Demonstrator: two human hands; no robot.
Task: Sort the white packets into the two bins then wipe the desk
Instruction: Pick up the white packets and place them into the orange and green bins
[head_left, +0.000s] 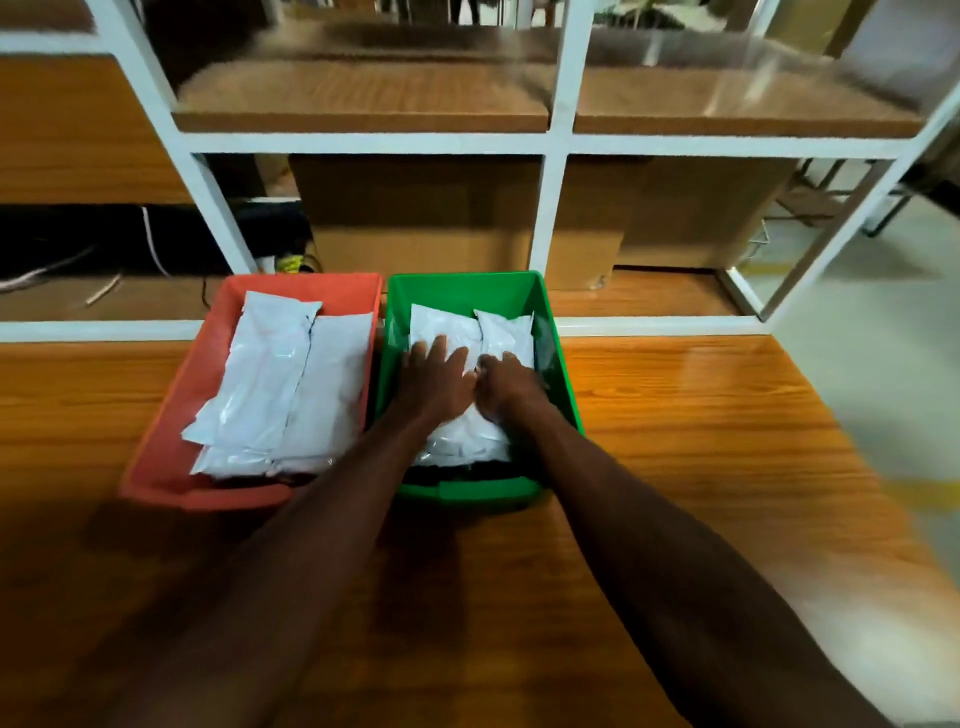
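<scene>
Both hands (470, 387) press packets (498, 327) (green bin (566, 395)); orange bin (171, 415) beside.

This looks like a stockroom or packing area in an office or warehouse. A wooden desk (727, 441) holds 2 plastic sorting bins, a red bin (171, 462) and a green bin (467, 283), each filled with white packets (270, 395). Behind stand a white-framed glass partition (556, 145), large cardboard boxes (415, 218) and loose cables (150, 239).
</scene>
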